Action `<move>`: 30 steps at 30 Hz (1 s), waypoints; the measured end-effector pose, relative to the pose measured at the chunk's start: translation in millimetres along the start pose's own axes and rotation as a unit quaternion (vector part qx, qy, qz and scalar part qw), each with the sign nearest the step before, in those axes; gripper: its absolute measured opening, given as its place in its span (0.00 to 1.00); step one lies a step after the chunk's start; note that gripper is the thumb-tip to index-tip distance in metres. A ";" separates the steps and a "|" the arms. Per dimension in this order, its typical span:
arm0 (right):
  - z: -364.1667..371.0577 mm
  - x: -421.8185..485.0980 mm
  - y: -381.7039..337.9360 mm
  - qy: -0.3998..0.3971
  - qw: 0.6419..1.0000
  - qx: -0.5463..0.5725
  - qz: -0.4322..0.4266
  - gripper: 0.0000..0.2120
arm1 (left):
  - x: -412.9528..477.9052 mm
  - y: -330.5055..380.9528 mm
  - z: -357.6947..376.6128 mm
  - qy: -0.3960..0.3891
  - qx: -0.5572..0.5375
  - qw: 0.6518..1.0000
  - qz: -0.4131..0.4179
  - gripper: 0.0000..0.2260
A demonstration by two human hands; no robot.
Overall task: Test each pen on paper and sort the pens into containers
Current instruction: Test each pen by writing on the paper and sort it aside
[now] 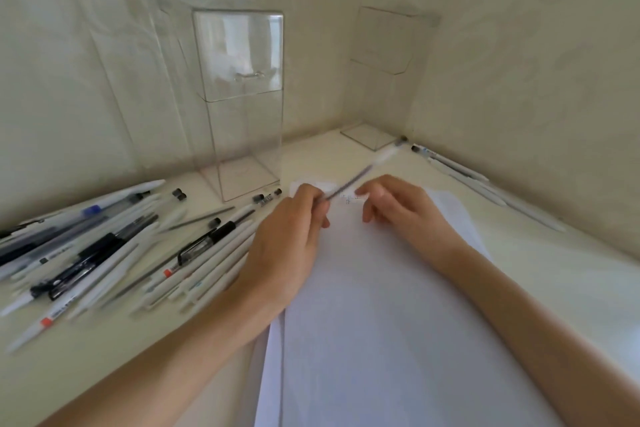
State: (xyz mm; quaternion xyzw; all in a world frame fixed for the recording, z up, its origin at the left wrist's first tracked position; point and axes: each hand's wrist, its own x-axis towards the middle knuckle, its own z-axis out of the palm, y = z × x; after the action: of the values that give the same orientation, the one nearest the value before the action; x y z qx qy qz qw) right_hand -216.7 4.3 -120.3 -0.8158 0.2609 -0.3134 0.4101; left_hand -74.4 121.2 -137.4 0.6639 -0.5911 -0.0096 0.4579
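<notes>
now | left grip [294,229] pinches pen [360,177] | right grip [398,208] loose on paper [381,322], near far edge

Slim translucent pen [363,174] aslant, tip low over white paper [381,305].

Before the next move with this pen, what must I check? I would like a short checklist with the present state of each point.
1. Pen gripped by the left hand: ok.
2. Paper steadied by the right hand: ok, its fingers rest on the sheet.
3. Test marks on the paper: ok, faint scribbles show between the hands.
4. This pen made those marks: cannot tell.
5. Tall clear container and far clear container open at the top: cannot tell.
6. Untested pile of pens kept off the paper: ok, it lies left of the sheet.
</notes>
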 end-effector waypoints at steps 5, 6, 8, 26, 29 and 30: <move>-10.4 3.4 -0.6 0.001 0.964 0.265 0.033 0.09 | -4.1 1.9 5.0 -0.118 0.025 0.991 0.053 0.07; -9.7 2.3 -0.2 -0.022 0.960 0.277 0.034 0.09 | -3.2 3.3 4.9 -0.116 0.021 0.992 0.054 0.06; -7.2 -0.2 0.0 -0.076 0.957 0.277 0.041 0.08 | -0.6 4.8 4.8 -0.114 0.027 0.992 0.055 0.07; -7.4 1.3 1.0 -0.112 0.938 0.324 0.049 0.09 | 2.1 7.1 3.2 -0.107 0.047 0.993 0.015 0.22; -22.7 3.8 -2.5 -0.065 0.937 0.335 0.076 0.12 | 1.3 8.5 3.0 -0.104 0.104 0.989 -0.022 0.27; -28.5 5.2 -3.3 -0.036 0.936 0.337 0.091 0.13 | -0.2 8.4 3.1 -0.102 0.132 0.986 -0.012 0.27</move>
State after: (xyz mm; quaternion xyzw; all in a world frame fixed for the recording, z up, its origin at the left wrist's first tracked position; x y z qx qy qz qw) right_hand -233.3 -11.9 -102.7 -0.6130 0.1979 -0.3153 0.6969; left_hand -82.7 120.5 -134.1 0.7212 -0.6227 -0.0053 0.3036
